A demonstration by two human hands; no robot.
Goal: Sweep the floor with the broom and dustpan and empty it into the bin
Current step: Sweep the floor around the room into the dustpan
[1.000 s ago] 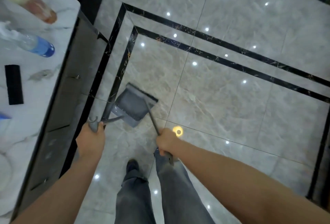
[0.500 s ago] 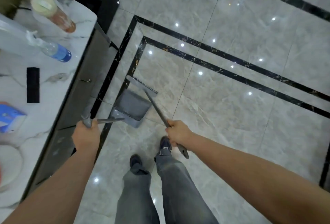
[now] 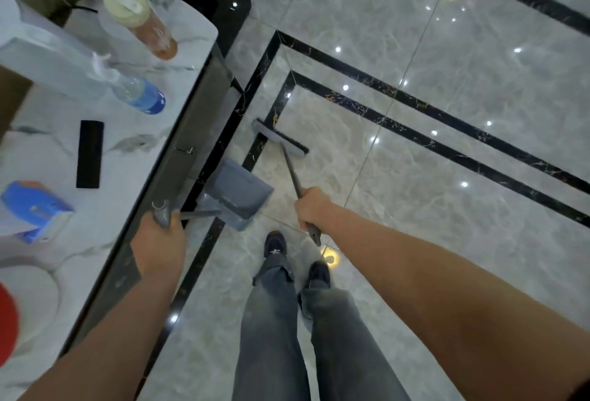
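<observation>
- The left hand (image 3: 159, 242) is wrapped tight around the top of the dustpan's long grey handle, right beside the dark edge of the tabletop (image 3: 178, 148).
- The dustpan (image 3: 238, 191) hangs out ahead of that hand and a little to its right, its grey tray over the black border strip of the floor (image 3: 415, 209); I cannot tell whether it touches the tiles.
- The right hand (image 3: 311, 207) is closed around the broom's thin dark shaft, near its upper end, with a short stub of handle poking out below the fist.
- The broom (image 3: 281, 140) slants forward and left from that hand, its head with dark bristles lying across the inner black line, just beyond the dustpan's far corner.
- Broom head and dustpan are near each other but apart.
- Below the hands stand two legs in grey jeans (image 3: 287, 320) and dark shoes, on glossy marbled tiles dotted with light reflections.
- On the white marble tabletop lie a blue-labelled water bottle (image 3: 140, 95), an orange-filled bottle (image 3: 143, 22), a black rectangular object (image 3: 90, 154) and a blue box (image 3: 35, 209).
</observation>
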